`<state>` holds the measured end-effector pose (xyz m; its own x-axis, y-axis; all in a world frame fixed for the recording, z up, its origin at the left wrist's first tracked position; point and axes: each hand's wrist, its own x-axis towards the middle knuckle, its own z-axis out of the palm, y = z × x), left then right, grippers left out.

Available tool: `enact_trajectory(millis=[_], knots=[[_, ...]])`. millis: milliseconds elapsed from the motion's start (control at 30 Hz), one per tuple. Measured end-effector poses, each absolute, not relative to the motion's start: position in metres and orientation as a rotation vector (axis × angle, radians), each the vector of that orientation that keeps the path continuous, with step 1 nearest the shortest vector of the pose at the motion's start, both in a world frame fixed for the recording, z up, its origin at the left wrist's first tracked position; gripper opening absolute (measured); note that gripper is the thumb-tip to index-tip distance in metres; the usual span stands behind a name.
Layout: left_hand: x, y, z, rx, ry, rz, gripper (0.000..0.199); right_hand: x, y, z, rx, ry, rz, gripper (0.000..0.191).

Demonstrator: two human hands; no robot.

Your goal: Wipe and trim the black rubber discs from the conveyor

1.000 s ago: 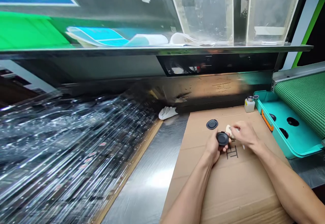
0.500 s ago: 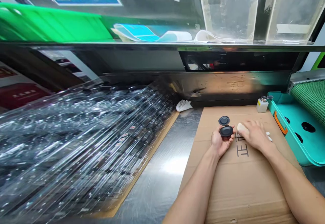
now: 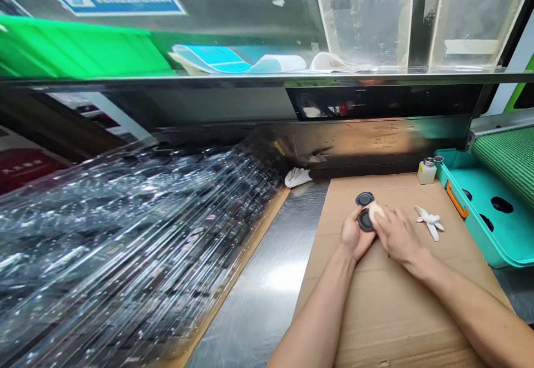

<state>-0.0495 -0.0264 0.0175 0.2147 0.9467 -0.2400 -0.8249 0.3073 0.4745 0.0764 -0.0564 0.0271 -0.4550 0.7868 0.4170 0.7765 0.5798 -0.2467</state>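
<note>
My left hand [image 3: 352, 235] is closed around a small black hinged case [image 3: 364, 222], like a compact, held above the cardboard. Its round lid [image 3: 364, 198] stands open on the far side. In my right hand [image 3: 398, 235] is a cream-coloured pad [image 3: 377, 212], perhaps a puff or sponge, pinched in the fingers and against the right side of the case. It covers part of the case's face. A knotted white cloth piece [image 3: 430, 221] lies on the cardboard to the right of my right hand.
A cardboard sheet [image 3: 400, 312] covers the metal bench [image 3: 267, 279]. Clear plastic trays [image 3: 137, 256] are piled at left. At right stand a small white bottle [image 3: 426, 171] and a turquoise bin [image 3: 479, 234] with black round pieces, beside a green conveyor belt [image 3: 509, 151]. A shelf [image 3: 258, 80] crosses overhead.
My right hand has moved left, bringing the cream pad onto the case in my left hand. The knotted white cloth piece is now uncovered. The view has shifted slightly.
</note>
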Motion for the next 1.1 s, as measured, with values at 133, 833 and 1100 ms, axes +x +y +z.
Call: enact_trajectory(millis=[133,833,1100], knots=[[-0.049,-0.023,0.014,0.256,0.534,1.222,0.040,0.080,-0.055,0.029,-1.206,-2.387,-0.020,0.033],[-0.059,-0.032,0.026,0.292,0.560,1.245,0.035,0.118,-0.025,0.021,-1.734,-2.277,-0.060,0.028],[-0.033,-0.056,0.036,0.893,0.899,1.655,0.080,0.121,-0.023,0.022,-1.738,-2.282,-0.057,0.026]])
